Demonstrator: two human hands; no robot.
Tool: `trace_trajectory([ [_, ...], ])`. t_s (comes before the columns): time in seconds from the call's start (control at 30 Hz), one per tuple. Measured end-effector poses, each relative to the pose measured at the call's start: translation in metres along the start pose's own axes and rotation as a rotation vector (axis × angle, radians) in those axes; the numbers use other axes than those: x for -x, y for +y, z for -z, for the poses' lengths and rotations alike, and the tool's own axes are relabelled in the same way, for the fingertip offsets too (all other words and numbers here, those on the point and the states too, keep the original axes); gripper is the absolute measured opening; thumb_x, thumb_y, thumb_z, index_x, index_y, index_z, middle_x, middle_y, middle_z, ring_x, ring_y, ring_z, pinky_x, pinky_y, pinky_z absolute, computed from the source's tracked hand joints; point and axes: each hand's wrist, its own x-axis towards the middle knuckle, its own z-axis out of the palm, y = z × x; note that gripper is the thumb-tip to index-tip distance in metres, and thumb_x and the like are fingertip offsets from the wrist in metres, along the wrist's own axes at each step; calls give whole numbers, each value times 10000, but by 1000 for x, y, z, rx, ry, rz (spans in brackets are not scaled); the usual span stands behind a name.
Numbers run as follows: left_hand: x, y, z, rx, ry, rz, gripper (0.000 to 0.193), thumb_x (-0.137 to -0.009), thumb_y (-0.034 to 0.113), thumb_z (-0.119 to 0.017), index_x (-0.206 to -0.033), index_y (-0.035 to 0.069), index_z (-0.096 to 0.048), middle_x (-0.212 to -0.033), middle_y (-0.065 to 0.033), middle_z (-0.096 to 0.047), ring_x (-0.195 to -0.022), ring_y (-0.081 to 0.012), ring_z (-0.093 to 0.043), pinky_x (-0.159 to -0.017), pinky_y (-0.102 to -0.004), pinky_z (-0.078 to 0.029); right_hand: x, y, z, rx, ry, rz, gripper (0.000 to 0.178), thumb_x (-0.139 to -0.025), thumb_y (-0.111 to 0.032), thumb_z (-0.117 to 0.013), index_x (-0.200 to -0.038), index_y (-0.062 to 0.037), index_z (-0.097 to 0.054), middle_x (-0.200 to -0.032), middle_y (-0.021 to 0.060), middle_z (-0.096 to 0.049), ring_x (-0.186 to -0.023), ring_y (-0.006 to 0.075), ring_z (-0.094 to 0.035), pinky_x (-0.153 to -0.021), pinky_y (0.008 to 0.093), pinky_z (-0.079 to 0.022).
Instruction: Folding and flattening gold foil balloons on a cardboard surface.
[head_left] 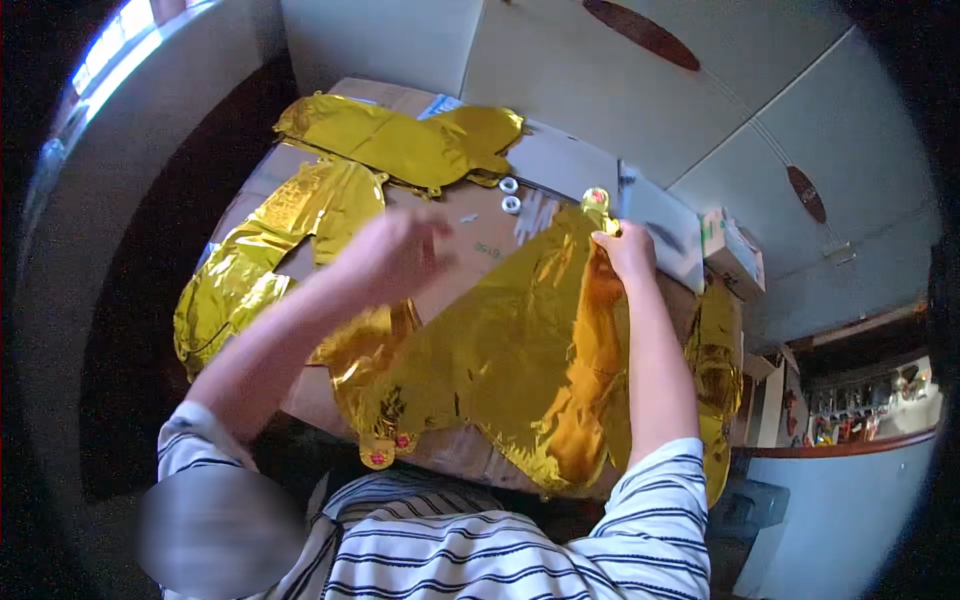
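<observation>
Foil sheet (500, 330), large, shiny, gold and crinkled, is lying slantwise across the front of the cardboard-covered brown desk (455, 235), before my body. A darker, orange-looking fold (590, 370) is running down its right side, and two small gold tabs (377, 457) with red spots are sticking out at its lower left corner. My right hand (628, 250) is pinching the sheet's upper end between thumb and fingers, just below a small rounded gold tab (596, 197) with a red mark. My left hand (405, 255) is hovering over the desk, left of the sheet, its fingers partly curled; it is appearing blurred, and I cannot tell whether anything is resting between the fingers.

Beyond my left forearm, a creased gold foil piece (285, 225) is spreading along the desk's left side, and a long, flat gold foil strip (400, 145) is lying across the far end. Two small white tape rolls (510, 195) are sitting near that strip, one just behind the other. To the right of my right forearm, a narrow gold foil length (715, 350) is lying along the desk's edge, and a white cardboard box (733, 252) is standing near its far end.
</observation>
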Motion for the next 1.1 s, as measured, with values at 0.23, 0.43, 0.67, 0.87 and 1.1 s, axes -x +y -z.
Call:
trace_trajectory([
  [0.23, -172, -96, -23, -145, 277, -658, 305, -846, 303, -707, -1014, 48, -701, -1071, -156, -638, -1060, -377, -611, -911, -451, -514, 15, -50, 19, 32, 402, 322, 420, -775, -134, -810, -1122, -69, -582, -944, 172, -651, -900, 370, -648, -774, 485, -515],
  [0.43, -231, -110, -46, -352, 34, -707, 271, -826, 254, -710, -1031, 77, -732, -957, -131, -673, -981, -362, -641, -882, -446, -527, -14, -107, -20, -160, 89, 690, 157, -872, -170, -665, -983, -91, -744, -1016, 111, -690, -1000, 334, -634, -957, 439, -475],
  [0.67, -228, -90, -45, 74, 113, -168, 242, -829, 251, -744, -965, 53, -766, -912, -142, -743, -840, -254, -704, -803, -379, -546, -66, -117, -74, -162, 37, 611, 200, -868, -158, -638, -1021, -77, -739, -1047, 135, -688, -1034, 353, -633, -943, 452, -489],
  [0.87, -230, -114, -29, 338, 218, -158, 233, -894, 217, -711, -1032, 31, -739, -905, -163, -737, -833, -271, -713, -777, -376, -548, -66, -130, -67, -92, -34, 618, 223, -866, -185, -642, -1035, -70, -729, -1067, 155, -675, -1034, 373, -632, -934, 454, -497],
  [1.1, -216, -83, -30, 171, 378, -250, 159, -895, 169, -670, -870, 18, -628, -850, -202, -688, -842, -377, -688, -747, -433, -536, -57, -131, -70, -197, 83, 546, 221, -868, -190, -640, -1028, -66, -729, -1084, 163, -671, -1025, 376, -632, -927, 440, -503],
])
